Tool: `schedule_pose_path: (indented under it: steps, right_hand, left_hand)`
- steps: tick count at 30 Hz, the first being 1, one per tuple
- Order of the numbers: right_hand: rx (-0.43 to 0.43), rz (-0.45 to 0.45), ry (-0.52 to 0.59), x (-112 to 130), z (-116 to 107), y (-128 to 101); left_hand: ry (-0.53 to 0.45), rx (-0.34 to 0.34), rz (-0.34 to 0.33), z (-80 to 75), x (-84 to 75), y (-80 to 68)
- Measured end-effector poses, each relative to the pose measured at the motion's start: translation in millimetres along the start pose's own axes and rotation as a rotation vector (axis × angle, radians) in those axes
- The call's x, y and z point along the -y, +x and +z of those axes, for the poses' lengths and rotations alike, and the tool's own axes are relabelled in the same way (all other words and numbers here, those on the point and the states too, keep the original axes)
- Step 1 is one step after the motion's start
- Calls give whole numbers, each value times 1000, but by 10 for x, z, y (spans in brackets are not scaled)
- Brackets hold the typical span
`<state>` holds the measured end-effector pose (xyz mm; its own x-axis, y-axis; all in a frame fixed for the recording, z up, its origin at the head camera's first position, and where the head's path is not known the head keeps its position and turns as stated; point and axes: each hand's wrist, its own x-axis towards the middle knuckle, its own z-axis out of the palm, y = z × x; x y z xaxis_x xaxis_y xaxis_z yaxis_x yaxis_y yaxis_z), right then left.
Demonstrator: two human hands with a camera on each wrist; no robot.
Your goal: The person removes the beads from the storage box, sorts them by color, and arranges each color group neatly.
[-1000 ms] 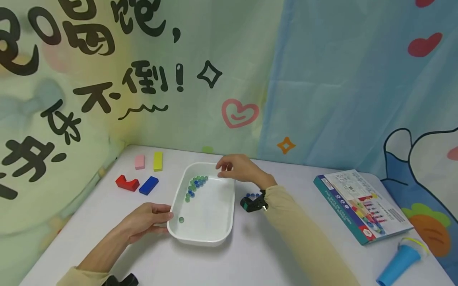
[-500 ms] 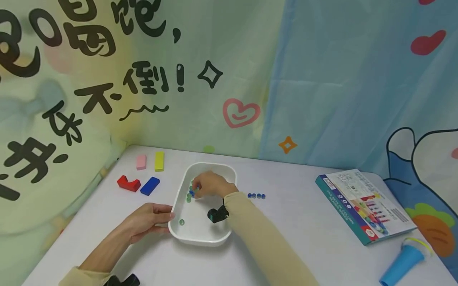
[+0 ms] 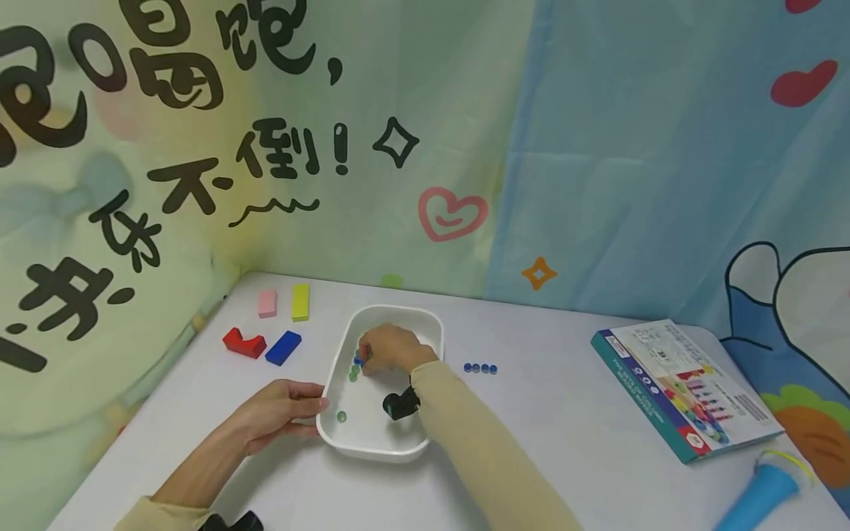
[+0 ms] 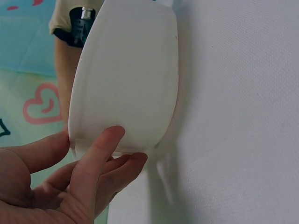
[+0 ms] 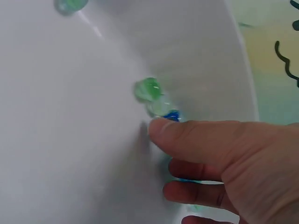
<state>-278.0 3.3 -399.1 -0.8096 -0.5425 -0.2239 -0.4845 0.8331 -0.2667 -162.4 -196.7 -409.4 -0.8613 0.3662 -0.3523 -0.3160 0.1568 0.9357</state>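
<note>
A white tray (image 3: 372, 451) rests tilted, its near left side gripped by my left hand (image 3: 285, 413), thumb at the rim and fingers underneath. The left wrist view shows the tray's pale underside (image 4: 126, 70) above those fingertips. My right hand (image 3: 392, 348) reaches into the tray, fingers bent down over a line of green and blue glass marbles along the left wall. In the right wrist view my thumb touches down beside a blue marble (image 5: 173, 115), near a green marble (image 5: 148, 88); whether I pinch one I cannot tell. A lone green marble (image 3: 341, 417) lies nearer the tray's front corner.
Several blue marbles (image 3: 480, 369) stand in a row right of the tray. To the left lie a red block (image 3: 243, 344), blue block (image 3: 283, 348), pink block (image 3: 268, 303) and yellow block (image 3: 301, 302). A flat box (image 3: 690, 391) and blue cup (image 3: 760, 495) sit at right.
My right hand has moved from the tray's far right rim leftward and down onto the marbles, uncovering the blue row on the table. My left hand keeps its hold on the tray.
</note>
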Motion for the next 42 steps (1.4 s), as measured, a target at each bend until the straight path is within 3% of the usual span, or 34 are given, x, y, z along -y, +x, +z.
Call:
schedule_pose_path:
  steps: [7,13,17,20,25,31,34,42]
  right_hand:
    - [-31,-120,81,-120,-270,-105]
    - [-80,-215,190,-396,-613,-384]
    - [-129,-201,230,-710,-784,-644]
    - [-152,-134,248,-994,-829,-847]
    - [-167,-57,247,-1484,-737,-1131]
    - [-165,39,281,-1904,-415,-1297]
    - [-163,87,307,-1993,-248,-1318]
    - [-162,92,339,-2034,30,-1297]
  left_hand:
    - [8,-11,-14,-7,2,-8]
    - [18,-26,-36,11,-22,-8]
    - [20,-27,-40,19,-31,-4]
    - [20,-24,-40,18,-33,-6]
    - [26,-20,-36,12,-35,-17]
    - [25,-22,-41,3,-42,-22]
    - [23,-21,-40,5,-40,-27]
    - [16,-19,-39,7,-34,-23]
